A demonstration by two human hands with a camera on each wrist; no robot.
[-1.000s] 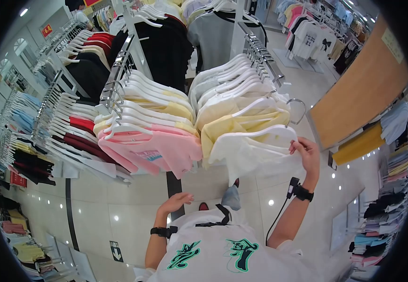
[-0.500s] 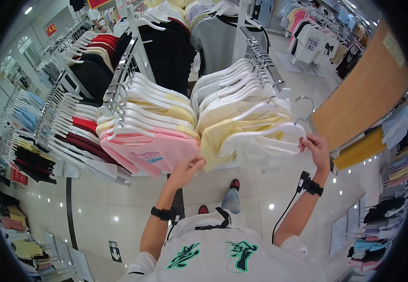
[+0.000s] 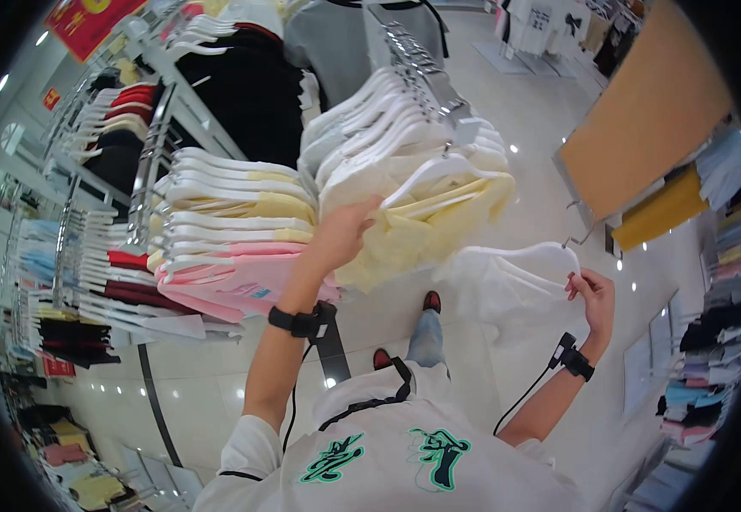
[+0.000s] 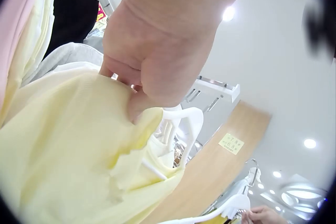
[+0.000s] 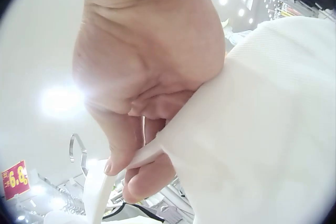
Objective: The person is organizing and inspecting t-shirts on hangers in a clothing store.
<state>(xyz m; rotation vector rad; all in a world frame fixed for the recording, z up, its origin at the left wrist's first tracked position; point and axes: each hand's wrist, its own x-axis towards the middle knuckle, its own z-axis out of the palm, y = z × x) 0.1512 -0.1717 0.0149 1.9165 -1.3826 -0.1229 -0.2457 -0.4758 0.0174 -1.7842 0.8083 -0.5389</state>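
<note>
My left hand [image 3: 342, 235] pinches the shoulder of a pale yellow shirt [image 3: 413, 239], which hangs at the front of the right rail on a white hanger [image 3: 426, 173]. In the left wrist view the thumb lies on the front of the yellow cloth, and the other fingertips are hidden behind it. Off to the right, my right hand [image 3: 594, 305] grips one end of another white hanger [image 3: 520, 251], its metal hook free of the rail. A white garment [image 3: 511, 294] hangs from that hanger. Thumb and fingers close round the hanger's arm in the right wrist view.
White shirts [image 3: 362, 145] fill the right rail [image 3: 426, 64]. On the left rail hang pink shirts [image 3: 217, 282] and pale yellow ones. A wooden panel [image 3: 643, 111] stands at the right, with a mustard garment [image 3: 660, 213] below it. More clothes racks line both sides.
The right hand has carried the white garment and its hanger rightward, away from the rail. My left hand has come up from near my body to the yellow shirt. The head view has shifted.
</note>
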